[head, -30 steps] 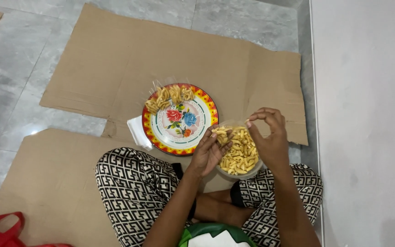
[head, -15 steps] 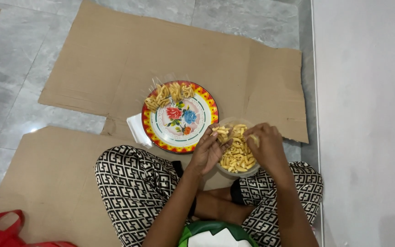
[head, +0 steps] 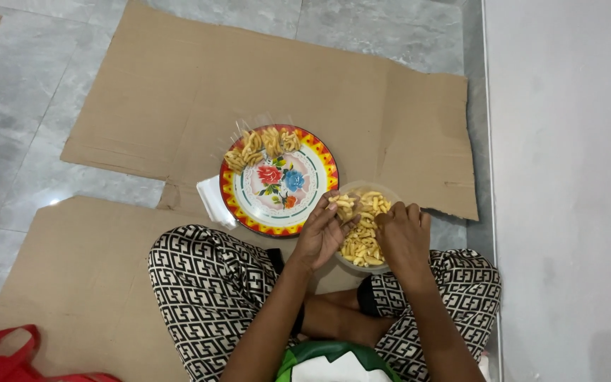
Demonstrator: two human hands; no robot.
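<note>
The person sits cross-legged on cardboard [head: 143, 283] laid over the tiled floor, a clear bowl [head: 390, 194] of yellow snack sticks [head: 362, 244] between the knees, within easy reach of both hands. The left hand [head: 323, 237] cups a small bunch of sticks at the bowl's edge, fingers curled round them. The right hand [head: 401, 237] dips into the bowl, fingers bent among the sticks; whether they grip any I cannot tell. Just beside the bowl, a flowered plate [head: 312, 205] carries small filled packets [head: 263, 147] along its far rim.

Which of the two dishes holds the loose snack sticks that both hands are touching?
The clear round bowl under the left hand and right hand. The flowered plate beside it holds only small packed bundles at its far edge.
</note>
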